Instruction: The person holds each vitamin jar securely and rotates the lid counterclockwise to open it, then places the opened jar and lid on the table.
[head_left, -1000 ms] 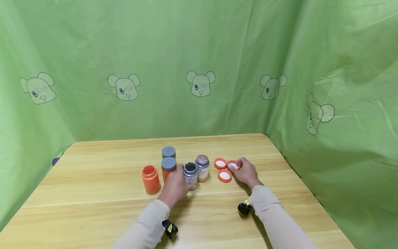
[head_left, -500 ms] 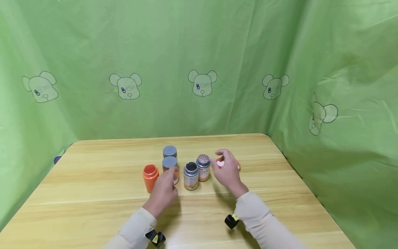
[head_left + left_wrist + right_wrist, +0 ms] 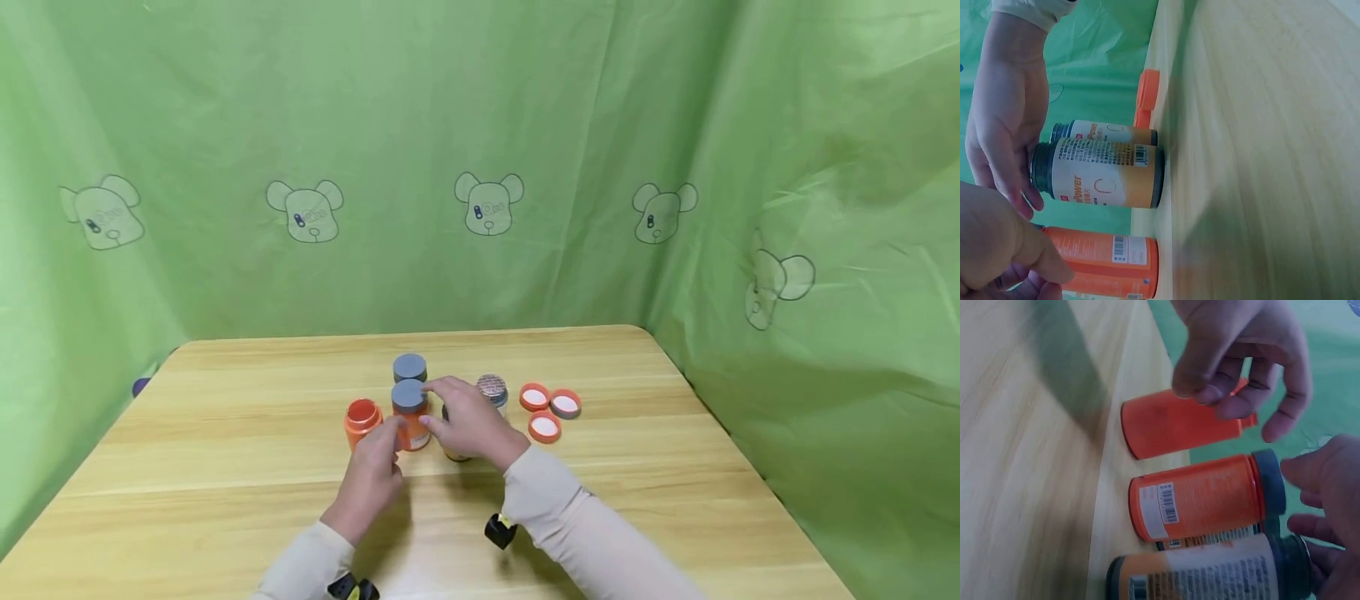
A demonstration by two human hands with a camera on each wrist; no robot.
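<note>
An orange bottle [image 3: 415, 435] with a grey cap [image 3: 409, 396] stands between the two hands. My left hand [image 3: 369, 473] is at its left, fingers loosely bent and nothing in them. In the right wrist view the left hand [image 3: 1241, 362] overlaps an uncapped orange bottle [image 3: 1179, 424]. My right hand [image 3: 476, 422] reaches in from the right with thumb and fingers spread; the thumb [image 3: 1304, 469] is right by the grey cap's edge. Beneath the right hand stands an open white-and-orange bottle [image 3: 1104, 172] with a dark neck, mostly hidden in the head view.
Another grey-capped bottle [image 3: 409, 367] stands behind the orange one. A bottle with a brick-patterned top [image 3: 492, 386] is behind the right hand. Three orange-rimmed lids [image 3: 535, 397] lie at the right, white insides up. Green curtains [image 3: 390, 275] surround the wooden table [image 3: 247, 417].
My right hand has left the lid it held among the others at the right and moved left to the grey cap. My left hand has let go of the dark-necked bottle and moved left.
</note>
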